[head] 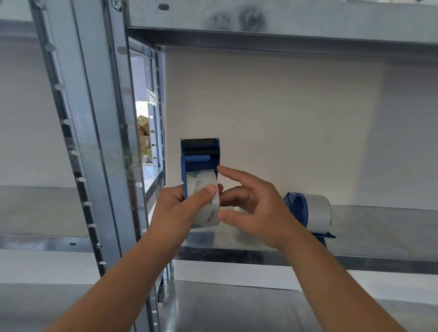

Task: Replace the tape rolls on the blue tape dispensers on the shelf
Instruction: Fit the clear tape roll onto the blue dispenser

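Note:
I hold a blue tape dispenser [200, 156] upright in front of the middle shelf, its toothed cutter at the top. A white tape roll [203, 190] with printed lettering sits in its lower half. My left hand [177, 212] grips the dispenser and roll from the left, thumb pressed across the roll's face. My right hand [253, 208] is at the roll's right side, fingers spread, the index fingertip touching the dispenser's right wall. A second blue dispenser [309, 213] loaded with a white roll lies on its side on the shelf to the right.
The metal shelf board [387, 233] runs across the middle, with another board [255, 317] below and one [296, 17] above. A perforated steel upright [95, 134] stands at the left. Cardboard boxes [143, 134] show through the gap behind it. A white wall backs the shelf.

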Available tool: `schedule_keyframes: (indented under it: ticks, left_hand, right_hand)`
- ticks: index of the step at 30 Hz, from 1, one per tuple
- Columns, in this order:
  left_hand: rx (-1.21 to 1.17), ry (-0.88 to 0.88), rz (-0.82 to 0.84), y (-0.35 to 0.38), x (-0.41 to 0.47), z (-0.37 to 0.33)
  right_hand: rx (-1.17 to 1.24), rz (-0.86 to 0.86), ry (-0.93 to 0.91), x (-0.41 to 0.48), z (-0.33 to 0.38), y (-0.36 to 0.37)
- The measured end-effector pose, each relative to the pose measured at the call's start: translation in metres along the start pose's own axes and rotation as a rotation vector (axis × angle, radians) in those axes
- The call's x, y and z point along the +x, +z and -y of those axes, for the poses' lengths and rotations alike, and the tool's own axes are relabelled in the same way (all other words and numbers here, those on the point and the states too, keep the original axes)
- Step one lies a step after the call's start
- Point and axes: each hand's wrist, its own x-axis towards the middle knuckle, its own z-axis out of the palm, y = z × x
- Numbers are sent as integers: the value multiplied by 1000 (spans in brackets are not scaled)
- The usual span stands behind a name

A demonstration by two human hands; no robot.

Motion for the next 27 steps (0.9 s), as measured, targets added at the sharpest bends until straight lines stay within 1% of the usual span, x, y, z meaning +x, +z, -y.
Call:
schedule_keyframes:
  ticks: [2, 4, 5, 7, 11, 14, 20, 24, 27]
  left_hand:
    - [14, 21, -9, 0, -3, 1]
    - [57, 50, -29, 1, -5, 3]
    - [73, 65, -36, 2, -6, 5]
    - [91, 89, -24, 3, -9, 6]
    - [150, 160, 29, -4, -10, 6]
    - [220, 213, 72, -7, -10, 4]
    - [291, 245, 91, -9, -14, 4]
    - [259, 251, 88, -10, -17, 4]
    - [259, 230, 73, -8, -16, 3]
  right_hand:
    - [53, -119, 22, 9, 6, 2]
    - [43, -239, 45, 20, 11, 8]
    - [32, -267, 47, 25, 14, 10]
    - [18, -260, 53, 32, 19, 13]
    - [45, -208, 127, 42, 24, 11]
    - [16, -223, 121, 46, 24, 8]
    - [-70, -190, 113, 45, 22, 2]
    - [-84, -168, 114, 46, 22, 4]
    - [-57, -200, 173, 48, 22, 7]
